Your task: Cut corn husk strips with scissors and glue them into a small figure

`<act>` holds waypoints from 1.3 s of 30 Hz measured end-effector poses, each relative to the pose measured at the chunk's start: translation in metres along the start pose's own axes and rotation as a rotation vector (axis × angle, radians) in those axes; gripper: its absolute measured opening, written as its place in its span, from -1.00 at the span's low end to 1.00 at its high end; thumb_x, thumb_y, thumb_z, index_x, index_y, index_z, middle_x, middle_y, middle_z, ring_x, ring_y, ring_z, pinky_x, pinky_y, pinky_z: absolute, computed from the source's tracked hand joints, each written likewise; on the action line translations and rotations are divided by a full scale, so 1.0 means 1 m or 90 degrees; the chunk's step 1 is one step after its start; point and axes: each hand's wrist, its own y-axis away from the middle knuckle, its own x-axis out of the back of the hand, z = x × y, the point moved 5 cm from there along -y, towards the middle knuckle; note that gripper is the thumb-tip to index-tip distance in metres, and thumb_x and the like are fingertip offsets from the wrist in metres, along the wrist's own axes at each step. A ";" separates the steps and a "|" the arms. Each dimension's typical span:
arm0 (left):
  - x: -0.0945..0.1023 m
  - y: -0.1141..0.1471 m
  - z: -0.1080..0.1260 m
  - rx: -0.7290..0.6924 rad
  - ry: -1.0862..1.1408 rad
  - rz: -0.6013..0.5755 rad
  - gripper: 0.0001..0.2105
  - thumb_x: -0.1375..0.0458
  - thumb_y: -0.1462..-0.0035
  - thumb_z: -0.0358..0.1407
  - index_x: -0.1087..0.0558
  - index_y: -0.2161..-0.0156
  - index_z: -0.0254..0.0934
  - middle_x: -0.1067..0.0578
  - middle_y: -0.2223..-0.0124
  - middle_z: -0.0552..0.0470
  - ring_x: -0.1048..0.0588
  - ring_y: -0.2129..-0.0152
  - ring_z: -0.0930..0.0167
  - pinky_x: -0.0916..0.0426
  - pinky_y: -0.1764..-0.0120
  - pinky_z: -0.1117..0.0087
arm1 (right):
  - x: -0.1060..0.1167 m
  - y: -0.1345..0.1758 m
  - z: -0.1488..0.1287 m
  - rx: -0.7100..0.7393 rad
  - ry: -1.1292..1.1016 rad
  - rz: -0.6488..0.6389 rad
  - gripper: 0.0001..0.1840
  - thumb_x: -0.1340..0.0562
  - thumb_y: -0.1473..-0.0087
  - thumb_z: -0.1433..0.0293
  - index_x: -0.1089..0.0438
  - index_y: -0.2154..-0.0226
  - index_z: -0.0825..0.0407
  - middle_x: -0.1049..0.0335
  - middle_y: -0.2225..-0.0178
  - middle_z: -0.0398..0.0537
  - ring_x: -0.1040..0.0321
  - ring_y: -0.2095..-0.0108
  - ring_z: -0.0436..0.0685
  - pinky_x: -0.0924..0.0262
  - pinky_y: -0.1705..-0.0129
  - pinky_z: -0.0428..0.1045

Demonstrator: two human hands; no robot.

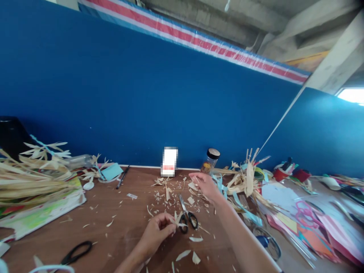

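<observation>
My left hand is closed in a pinch on a small bunch of pale dried husk petals, low over the brown table. Beside the bunch lie scissors with black handles, blades pointing away from me. My right hand reaches farther forward, over pale husk scraps in front of the jar. Its fingers look stretched out and slightly apart; no held thing shows clearly. Loose cut petals are scattered near my left hand.
A black-lidded jar and a blurred-out upright item stand against the blue wall. At left are a heap of dried husks and more black-handled scissors. Tape, pink scissors and papers crowd the right.
</observation>
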 end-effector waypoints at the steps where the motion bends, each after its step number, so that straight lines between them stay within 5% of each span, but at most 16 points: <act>1: 0.000 0.000 0.001 0.000 -0.001 0.003 -0.83 -0.23 0.15 -0.29 -0.35 0.49 -0.34 -0.35 0.61 0.14 -0.26 0.64 0.55 -0.12 0.50 0.50 | 0.002 0.002 -0.003 0.007 0.007 -0.001 -0.71 -0.21 0.12 0.28 -0.44 0.29 0.07 -0.31 0.60 -0.19 -0.06 0.67 -0.10 0.04 0.62 -0.16; 8: 0.002 0.000 0.000 0.004 0.053 0.010 -0.81 -0.25 0.17 -0.26 -0.36 0.48 -0.33 -0.36 0.59 0.14 -0.28 0.62 0.54 -0.15 0.47 0.50 | 0.004 0.034 -0.012 0.050 0.027 0.008 -0.76 -0.23 0.11 0.29 -0.37 0.32 0.05 -0.39 0.53 -0.12 -0.21 0.61 -0.03 -0.04 0.62 -0.16; 15: 0.005 -0.002 -0.007 0.032 0.158 0.039 -0.77 -0.30 0.24 -0.26 -0.36 0.49 -0.31 -0.36 0.58 0.16 -0.30 0.61 0.56 -0.20 0.46 0.51 | 0.005 0.075 0.021 0.054 -0.061 0.088 -0.76 -0.22 0.08 0.26 -0.37 0.33 0.06 -0.39 0.52 -0.10 -0.16 0.63 -0.04 -0.02 0.63 -0.14; 23: 0.009 -0.003 -0.007 0.019 0.192 0.119 -0.81 -0.29 0.22 -0.29 -0.38 0.50 -0.33 -0.39 0.54 0.13 -0.33 0.59 0.57 -0.26 0.41 0.51 | -0.013 0.083 0.070 -0.054 -0.194 0.082 -0.72 -0.30 0.19 0.26 -0.40 0.40 0.11 -0.38 0.54 -0.09 -0.16 0.62 -0.05 -0.07 0.58 -0.13; 31: 0.011 -0.002 -0.009 0.004 0.195 0.145 -0.83 -0.28 0.19 -0.33 -0.40 0.46 -0.33 -0.39 0.49 0.12 -0.35 0.54 0.57 -0.30 0.38 0.53 | -0.032 0.098 0.066 -0.128 -0.453 0.044 -0.70 -0.25 0.11 0.22 -0.44 0.37 0.12 -0.40 0.46 -0.03 -0.27 0.50 -0.01 -0.19 0.47 -0.11; 39: 0.010 -0.001 -0.009 0.014 0.202 0.160 -0.84 -0.27 0.17 -0.34 -0.40 0.44 -0.33 -0.39 0.49 0.13 -0.36 0.54 0.59 -0.32 0.38 0.54 | -0.041 0.098 0.076 -0.138 -0.448 0.045 -0.65 -0.35 0.18 0.34 -0.36 0.27 0.05 -0.41 0.47 -0.14 -0.23 0.58 -0.11 -0.13 0.53 -0.19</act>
